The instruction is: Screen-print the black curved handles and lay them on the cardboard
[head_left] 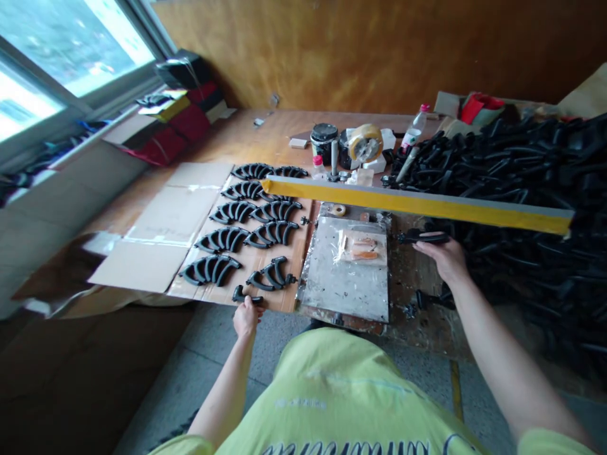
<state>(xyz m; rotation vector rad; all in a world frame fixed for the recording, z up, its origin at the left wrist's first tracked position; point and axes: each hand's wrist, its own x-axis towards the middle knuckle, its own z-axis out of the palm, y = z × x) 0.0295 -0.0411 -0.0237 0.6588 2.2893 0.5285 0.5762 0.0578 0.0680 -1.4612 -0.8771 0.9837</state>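
Observation:
My left hand (247, 318) is closed on a black curved part (241, 294), possibly a plastic handle, at the front edge of the cardboard (190, 292). Rows of similar black curved parts (220, 239) lie on that cardboard, beyond the hand. At the right, my right hand (444, 254) grips another black part (427, 236), a longer one, beside a large heap of black parts (516, 164). Between the hands lies a grey metal plate (327, 278), bearing a clear plastic piece with orange-brown strips (364, 255).
A yellow-and-grey bar (417, 203) spans above the plate and reaches over the heap. Behind it stand a black tub (324, 142), a roll of tape (365, 144) and a bottle with a pink cap (417, 126). Red boxes (161, 142) sit by the window at left.

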